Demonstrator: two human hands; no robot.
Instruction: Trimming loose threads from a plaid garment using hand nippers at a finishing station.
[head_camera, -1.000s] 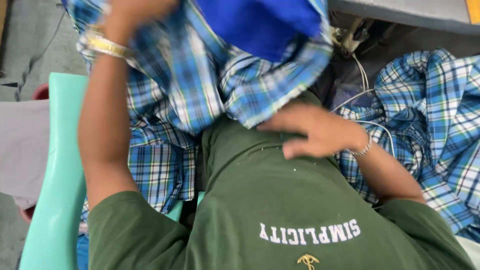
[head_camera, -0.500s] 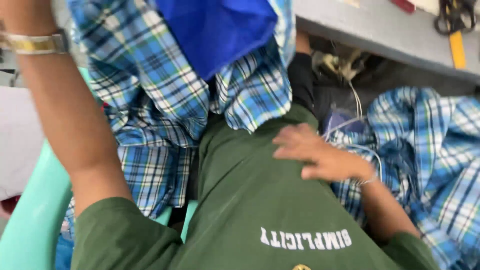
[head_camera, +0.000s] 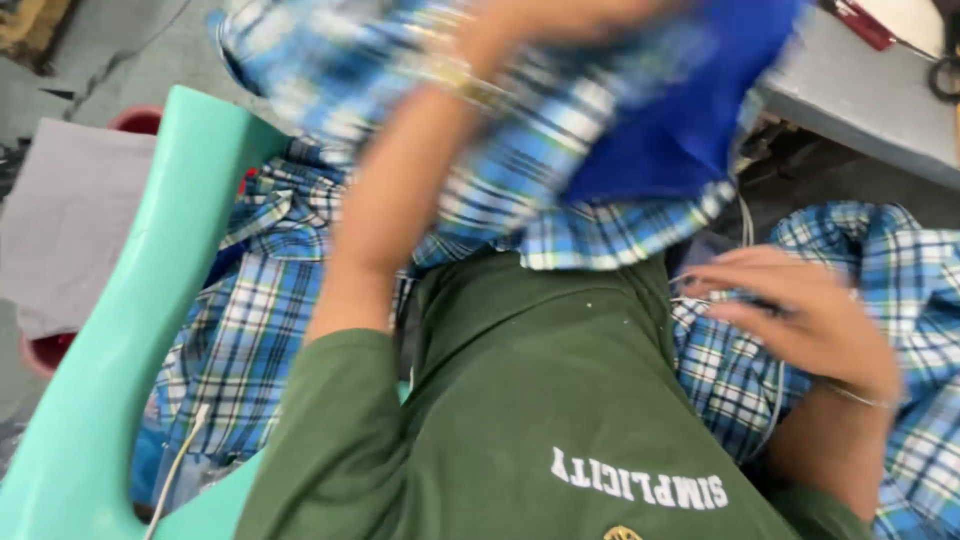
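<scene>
Left hand (head_camera: 560, 20) — raised at the top edge of the view, blurred, closed on a blue-and-white plaid garment (head_camera: 520, 170) with a solid blue fabric panel (head_camera: 690, 110) folded into it; a gold bracelet (head_camera: 465, 80) circles that wrist. Right hand (head_camera: 800, 310) — lower right, fingers loosely spread and open, resting on a second heap of plaid cloth (head_camera: 900, 280) beside the lap; a thin bangle (head_camera: 860, 398) sits at its wrist. Lifted garment hangs above the green shirt (head_camera: 540, 400) of the seated person. More plaid fabric (head_camera: 240, 330) lies draped at left against a mint-green plastic chair (head_camera: 130, 300). Grey counter (head_camera: 860, 100) occupies the upper right corner, dark scissors (head_camera: 945, 70) at its edge.
</scene>
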